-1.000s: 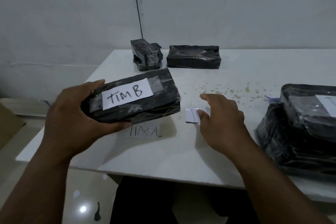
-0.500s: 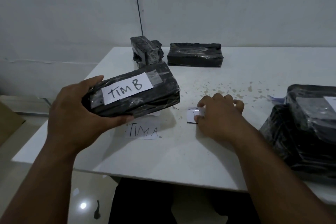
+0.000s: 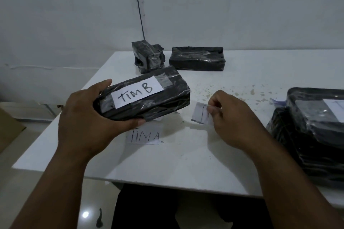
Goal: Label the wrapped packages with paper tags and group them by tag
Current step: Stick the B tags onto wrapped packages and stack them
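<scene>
My left hand (image 3: 89, 115) grips a black wrapped package (image 3: 167, 96) above the white table (image 3: 176, 163). A paper tag reading "TIM B" (image 3: 136, 91) is taped on its top. My right hand (image 3: 229, 117) pinches a small paper tag (image 3: 200, 112) between thumb and fingers and lifts its edge off the table. A loose tag reading "TIM A" (image 3: 145, 135) lies flat on the table under the held package. Two untagged black packages (image 3: 148, 57) (image 3: 197, 58) sit at the back. A stack of black packages (image 3: 312, 135) lies at the right, the top one bearing a white tag (image 3: 335, 107).
A grey wall rises behind the table, with a thin dark cable (image 3: 138, 5) running down it. A cardboard box corner (image 3: 9, 130) shows at the far left. Tiled floor lies below the table's front edge. The tabletop has small brown specks near the middle.
My right hand went from flat over the small paper tag to curling and pinching it, lifting it. The "TIM B" package stays held in my left hand.
</scene>
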